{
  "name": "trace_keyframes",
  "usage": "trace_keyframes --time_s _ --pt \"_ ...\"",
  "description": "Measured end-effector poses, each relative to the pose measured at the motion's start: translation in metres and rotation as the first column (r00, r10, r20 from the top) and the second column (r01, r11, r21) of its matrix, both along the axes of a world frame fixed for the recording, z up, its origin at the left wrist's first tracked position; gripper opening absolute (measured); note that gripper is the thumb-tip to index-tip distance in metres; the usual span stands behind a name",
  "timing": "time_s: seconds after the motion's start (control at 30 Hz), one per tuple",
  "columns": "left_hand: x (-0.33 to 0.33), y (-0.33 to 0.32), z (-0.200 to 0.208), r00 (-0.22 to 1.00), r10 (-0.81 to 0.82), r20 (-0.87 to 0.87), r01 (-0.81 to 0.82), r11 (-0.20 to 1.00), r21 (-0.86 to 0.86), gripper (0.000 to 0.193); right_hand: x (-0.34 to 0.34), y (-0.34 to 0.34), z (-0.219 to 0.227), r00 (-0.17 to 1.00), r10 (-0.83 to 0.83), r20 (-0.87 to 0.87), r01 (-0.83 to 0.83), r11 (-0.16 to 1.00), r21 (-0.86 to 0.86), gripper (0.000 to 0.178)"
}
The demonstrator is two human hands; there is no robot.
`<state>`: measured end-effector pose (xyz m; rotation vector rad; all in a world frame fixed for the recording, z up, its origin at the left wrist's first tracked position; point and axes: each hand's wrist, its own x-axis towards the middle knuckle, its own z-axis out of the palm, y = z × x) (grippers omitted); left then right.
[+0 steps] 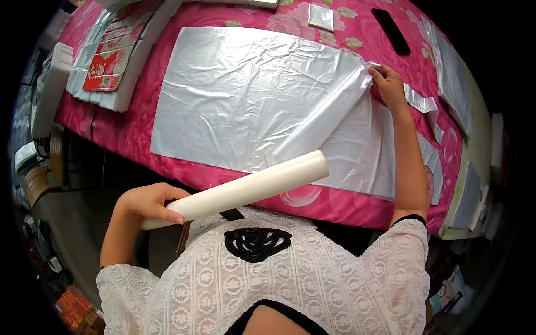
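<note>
My left hand [151,202] is wrapped round one end of a thick cream-white tube [262,185], held slanting up to the right in front of my body. Across the table lies a large, thin, silvery plastic sheet [223,89], creased and shiny. My right hand [389,86] pinches this sheet at its far right corner. From that corner a lifted fold runs diagonally down toward the front edge, near the tube's far end. To the right of the fold, more silvery film [363,151] lies flat.
A pink floral cloth [134,134] covers the table. White blocks and a red patterned packet [114,61] stand at the far left. A small silvery square packet [321,17] and a black flat phone-like object [391,30] lie at the back. Silvery strips [424,106] lie beyond my right arm.
</note>
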<state>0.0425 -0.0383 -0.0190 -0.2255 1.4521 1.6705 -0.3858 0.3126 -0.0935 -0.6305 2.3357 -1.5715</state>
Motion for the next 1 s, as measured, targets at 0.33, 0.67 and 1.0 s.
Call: trace_keyframes --time_s 0.33,0.67,1.0 --pt "-0.133 0.066 -0.025 0.198 -0.657 -0.728 -0.424 0.612 -0.668 0.052 0.043 -0.091 0.012 0.967 0.248 0.064 -0.253 0.963 0.092 0.018" --pt "-0.102 0.116 -0.065 0.109 -0.759 -0.641 -0.136 0.628 -0.766 0.084 0.015 -0.097 0.024 0.904 0.272 0.331 -0.333 0.932 0.144 0.023" --pt "-0.089 0.129 -0.066 0.163 -0.778 -0.607 -0.168 0.584 -0.794 0.092 0.167 -0.063 0.055 0.810 0.512 -0.285 -0.423 0.847 0.321 0.041"
